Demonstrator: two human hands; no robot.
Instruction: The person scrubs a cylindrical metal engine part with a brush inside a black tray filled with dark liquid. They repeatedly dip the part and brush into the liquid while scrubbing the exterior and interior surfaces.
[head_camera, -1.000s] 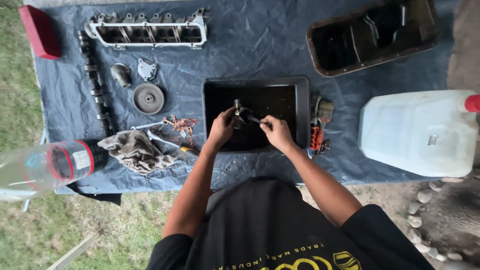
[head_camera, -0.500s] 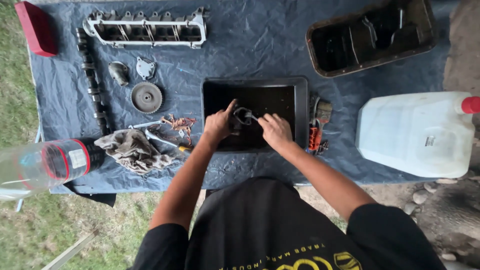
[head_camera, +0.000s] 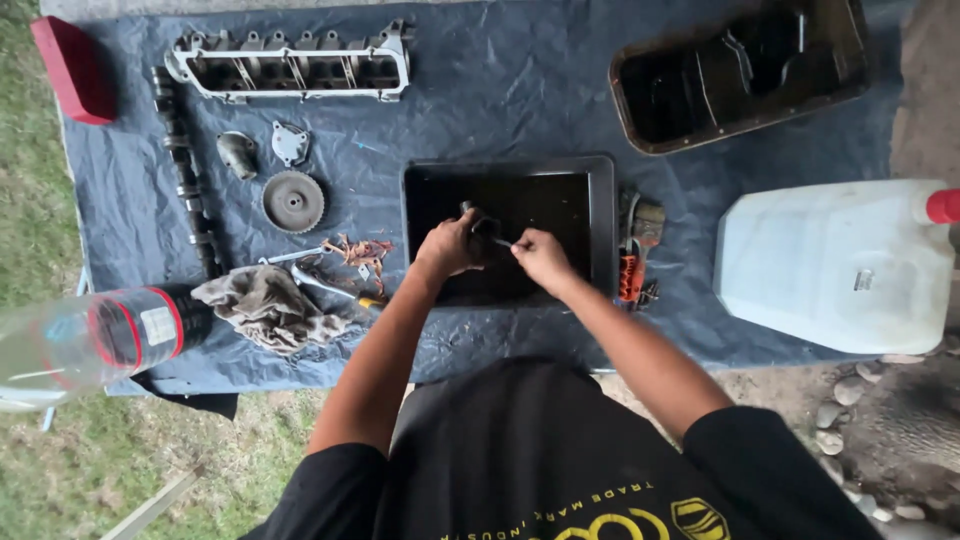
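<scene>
Both my hands work over a black square tray (head_camera: 598, 215) that lies in the middle of a blue tarp. My left hand (head_camera: 450, 245) is closed around a small dark metal part (head_camera: 482, 224), held just above the tray's dark inside. My right hand (head_camera: 542, 258) grips a thin tool, perhaps a small brush (head_camera: 502, 241), whose tip touches that part. The two hands nearly meet. The part is mostly hidden by my fingers.
On the tarp (head_camera: 500, 100): a cylinder-head cover (head_camera: 290, 65), a camshaft (head_camera: 185, 170), a gear (head_camera: 293, 201), small covers (head_camera: 262, 148), a rag (head_camera: 265, 305), loose tools (head_camera: 340, 262). An oil pan (head_camera: 735, 70) lies far right, a white jerrycan (head_camera: 835, 265) right, a plastic bottle (head_camera: 95, 335) left.
My hands have shifted slightly within the tray, and my left hand has turned the part while my right hand keeps the tool against it.
</scene>
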